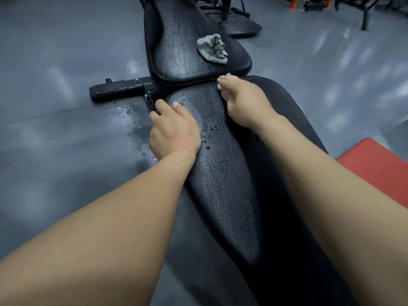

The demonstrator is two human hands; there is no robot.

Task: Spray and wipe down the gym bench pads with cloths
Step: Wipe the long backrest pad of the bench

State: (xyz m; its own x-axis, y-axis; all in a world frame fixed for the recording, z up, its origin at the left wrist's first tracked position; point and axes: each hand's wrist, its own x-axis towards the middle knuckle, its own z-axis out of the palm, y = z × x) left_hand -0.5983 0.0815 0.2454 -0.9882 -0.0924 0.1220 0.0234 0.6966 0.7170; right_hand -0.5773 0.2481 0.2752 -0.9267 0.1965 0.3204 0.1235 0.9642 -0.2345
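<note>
A black gym bench runs away from me in two pads. The near long pad [223,173] is wet with droplets. My left hand [174,129] grips its left edge near the far end, thumb on top and fingers curled over the side. My right hand [245,104] lies on the pad's far right corner, its fingers stretched to the gap between the pads. The far pad [176,51] carries a crumpled grey-green cloth [213,48], which neither hand touches. No spray bottle is in view.
The bench's black foot bar [119,88] sticks out left on the grey floor, beside a splash of water [130,120]. A red pad [375,171] sits at the right edge. More black equipment [238,21] stands beyond the bench.
</note>
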